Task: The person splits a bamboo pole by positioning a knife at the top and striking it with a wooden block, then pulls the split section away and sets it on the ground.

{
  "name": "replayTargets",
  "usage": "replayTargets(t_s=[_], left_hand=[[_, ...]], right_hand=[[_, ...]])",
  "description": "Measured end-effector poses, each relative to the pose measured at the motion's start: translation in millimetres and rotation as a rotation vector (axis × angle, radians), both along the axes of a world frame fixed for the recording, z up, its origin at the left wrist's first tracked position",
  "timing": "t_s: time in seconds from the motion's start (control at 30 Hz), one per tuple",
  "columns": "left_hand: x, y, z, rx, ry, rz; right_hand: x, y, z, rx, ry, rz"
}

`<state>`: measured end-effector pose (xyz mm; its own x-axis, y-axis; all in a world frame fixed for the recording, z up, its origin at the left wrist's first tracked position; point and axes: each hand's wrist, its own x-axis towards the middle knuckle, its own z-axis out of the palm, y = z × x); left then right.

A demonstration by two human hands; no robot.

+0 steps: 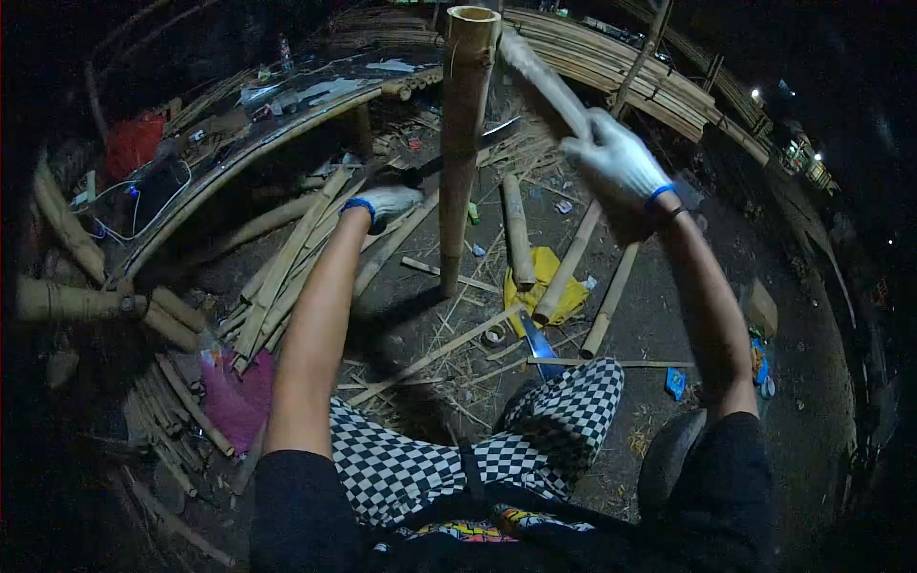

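An upright bamboo pole (464,153) stands in front of me, its hollow top end facing up. My left hand (387,202), in a white glove with a blue cuff, is closed round the dark handle of a machete (501,127). The machete's blade passes behind the pole, with its tip showing on the right side. My right hand (619,158), gloved the same way, grips a pale wooden stick (546,81). This stick is smeared by motion, and its far end is right beside the pole's top.
Cut bamboo lengths (517,229) and a yellow bag (554,291) lie on the ground before me. A saw (541,346) is near my knee. Split bamboo strips (287,272) are piled at left, beside a pink sack (234,396). Long bamboo slats (611,72) are stacked behind.
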<state>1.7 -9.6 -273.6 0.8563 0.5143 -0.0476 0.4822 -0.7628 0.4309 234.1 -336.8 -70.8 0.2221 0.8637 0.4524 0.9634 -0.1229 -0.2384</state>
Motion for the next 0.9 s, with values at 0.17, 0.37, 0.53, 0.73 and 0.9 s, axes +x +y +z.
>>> replayTargets(t_s=[0.17, 0.37, 0.53, 0.73, 0.9], left_hand=[[3.4, 12.0, -19.9, 0.183, -0.135, -0.004], [-7.7, -31.7, 20.8, -0.057, -0.073, 0.087], [-13.6, -56.9, 23.7, 0.002, -0.041, 0.09], [-3.2, -55.3, 26.9, -0.039, 0.027, 0.201], [-5.9, -69.7, 22.3, 0.296, -0.247, 0.289]], right_hand=[[-11.8, -5.2, 76.6, 0.494, -0.046, 0.084], [-2.7, 40.6, -31.3, 0.363, 0.051, -0.041], [-11.9, 38.3, -127.6, -0.226, 0.263, -0.02], [-5.5, 24.7, -32.0, 0.086, 0.166, 0.06], [-24.7, 13.0, 26.1, 0.675, 0.332, 0.239]])
